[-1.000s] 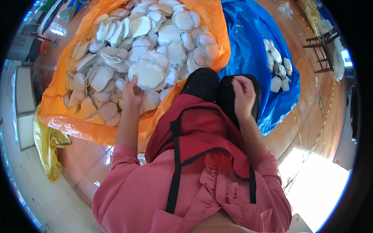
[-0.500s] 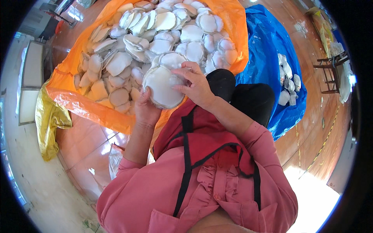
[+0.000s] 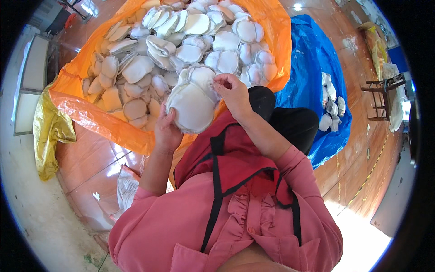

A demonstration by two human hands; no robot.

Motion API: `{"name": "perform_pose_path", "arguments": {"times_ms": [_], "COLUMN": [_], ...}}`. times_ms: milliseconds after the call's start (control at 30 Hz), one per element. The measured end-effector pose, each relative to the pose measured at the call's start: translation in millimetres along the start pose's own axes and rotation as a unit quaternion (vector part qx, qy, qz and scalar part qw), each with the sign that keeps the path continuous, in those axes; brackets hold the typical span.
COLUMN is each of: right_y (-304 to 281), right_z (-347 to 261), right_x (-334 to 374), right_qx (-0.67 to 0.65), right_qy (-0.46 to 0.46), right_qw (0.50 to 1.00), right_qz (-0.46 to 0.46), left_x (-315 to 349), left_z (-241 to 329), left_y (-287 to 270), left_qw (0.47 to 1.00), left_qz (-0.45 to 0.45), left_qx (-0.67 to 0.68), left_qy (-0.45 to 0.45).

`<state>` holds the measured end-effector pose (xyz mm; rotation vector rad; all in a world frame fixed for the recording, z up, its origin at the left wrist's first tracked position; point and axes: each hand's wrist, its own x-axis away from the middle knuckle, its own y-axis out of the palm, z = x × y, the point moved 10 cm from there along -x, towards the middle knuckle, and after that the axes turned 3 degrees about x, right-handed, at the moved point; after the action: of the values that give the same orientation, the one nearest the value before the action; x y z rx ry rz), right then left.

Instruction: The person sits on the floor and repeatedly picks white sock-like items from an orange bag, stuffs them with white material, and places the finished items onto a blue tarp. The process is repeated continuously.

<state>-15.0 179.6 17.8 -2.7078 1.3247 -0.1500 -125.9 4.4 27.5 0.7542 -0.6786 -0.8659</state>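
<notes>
A white fabric pad (image 3: 192, 106) with two rounded lobes and a fuzzy edge is held over my lap, at the near side of a large heap of similar pads (image 3: 138, 70). My left hand (image 3: 167, 131) grips its lower left edge, thumb on the upper face and fingers mostly hidden beneath. At the upper right edge, near the narrowing between the lobes, the thumb and fingers of my right hand (image 3: 233, 93) are pinched together. Whether a loose thread or just the rim is between them is too small to see.
The heap lies in an open orange plastic sack (image 3: 86, 113). To its right spreads a blue plastic sheet (image 3: 297, 59) with several small white bundles (image 3: 333, 106). A wooden stool (image 3: 385, 97) stands at the far right; a yellow sack (image 3: 52, 131) leans by the left wall.
My right hand has shifted from the pad's face to its upper right edge, fingers now pinched. The pad is turned so that more of both lobes shows.
</notes>
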Motion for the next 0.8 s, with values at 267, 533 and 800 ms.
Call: {"name": "perform_pose_path", "arguments": {"times_ms": [267, 533, 800], "right_y": [14.5, 12.4, 4.0], "right_z": [18.6, -13.6, -58.4], "right_x": [0.9, -6.2, 0.2], "right_qx": [-0.177, 0.08, 0.298], "right_qy": [0.138, -0.055, -0.199], "right_qw": [0.973, 0.992, 0.932], "right_qz": [-0.052, -0.083, 0.061], "left_x": [3.5, -26.5, -52.4], "left_z": [-11.7, 8.9, -22.4], "left_y": [-21.6, 21.6, -3.1], "left_qw": [0.992, 0.955, 0.954], "left_qz": [-0.102, -0.05, 0.084], "left_qx": [-0.069, -0.29, -0.289], "left_qy": [-0.003, -0.048, 0.0]}}
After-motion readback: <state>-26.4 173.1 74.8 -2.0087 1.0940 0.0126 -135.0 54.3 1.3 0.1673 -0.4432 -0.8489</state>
